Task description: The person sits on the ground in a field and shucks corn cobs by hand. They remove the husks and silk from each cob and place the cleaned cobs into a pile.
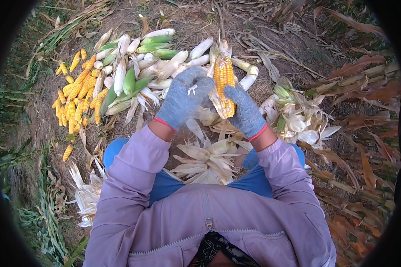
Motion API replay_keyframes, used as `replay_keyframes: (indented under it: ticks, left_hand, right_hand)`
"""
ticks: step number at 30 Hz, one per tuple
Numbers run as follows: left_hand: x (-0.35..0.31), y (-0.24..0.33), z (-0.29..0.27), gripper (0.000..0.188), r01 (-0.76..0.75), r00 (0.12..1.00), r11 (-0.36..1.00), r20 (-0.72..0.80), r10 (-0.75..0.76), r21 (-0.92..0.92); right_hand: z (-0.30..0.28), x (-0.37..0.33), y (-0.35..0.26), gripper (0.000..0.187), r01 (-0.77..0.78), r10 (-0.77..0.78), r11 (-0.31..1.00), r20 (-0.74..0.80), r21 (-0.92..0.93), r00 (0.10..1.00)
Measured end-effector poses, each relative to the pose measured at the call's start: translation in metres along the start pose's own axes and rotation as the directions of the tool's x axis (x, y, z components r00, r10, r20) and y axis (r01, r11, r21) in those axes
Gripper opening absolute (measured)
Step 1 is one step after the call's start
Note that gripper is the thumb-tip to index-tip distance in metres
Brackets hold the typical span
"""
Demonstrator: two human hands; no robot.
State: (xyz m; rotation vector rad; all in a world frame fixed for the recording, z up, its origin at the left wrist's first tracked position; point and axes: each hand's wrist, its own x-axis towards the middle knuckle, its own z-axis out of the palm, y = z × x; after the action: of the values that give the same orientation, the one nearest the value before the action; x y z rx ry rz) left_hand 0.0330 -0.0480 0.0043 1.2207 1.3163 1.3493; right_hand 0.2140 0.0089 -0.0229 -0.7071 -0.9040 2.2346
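Note:
My right hand [245, 111], in a grey knit glove with a red cuff, is closed around the lower part of an ear of corn [223, 80]. The ear stands upright with its yellow kernels bared, and pale husk [214, 99] hangs along its left side. Next to it, my left hand [182, 100], gloved alike and slightly blurred, is curled closed. A white scrap clings to that glove. What its fingers hold, if anything, is hidden.
Left lies a heap of husked yellow cobs [78, 95]. Unhusked ears [136, 71], white and green, are piled beyond my left hand. Stripped husks [209, 160] lie between my legs, with more husks [298, 118] on the right. Dry corn stalks [361, 80] edge the right side.

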Motion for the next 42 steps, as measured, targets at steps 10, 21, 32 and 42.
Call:
replay_keyframes:
  ticks: [10, 21, 32, 42]
  left_hand:
    - [0.004, -0.010, -0.002, 0.018, 0.079, 0.986, 0.995, -0.154, -0.068, 0.062]
    - [0.009, 0.001, -0.011, 0.017, -0.093, 0.975, 0.835, -0.119, 0.186, 0.542]
    - [-0.012, -0.035, -0.014, 0.040, -0.323, 0.783, 0.619, 0.569, -0.251, 0.716]
    - [0.010, 0.014, -0.008, 0.018, -0.135, 0.991, 0.926, 0.063, 0.120, 0.351]
  right_hand:
    - [-0.016, 0.007, -0.001, 0.042, 0.007, 0.028, 0.961, -0.122, 0.276, 0.992]
    - [-0.027, 0.008, -0.014, 0.047, 0.117, -0.066, 0.919, -0.145, 0.376, 0.987]
    - [-0.044, 0.003, -0.061, 0.048, 0.299, -0.254, 0.912, -0.186, 0.280, 0.949]
    - [-0.031, -0.001, -0.020, 0.055, 0.029, -0.024, 0.936, 0.020, -0.352, 1.000]
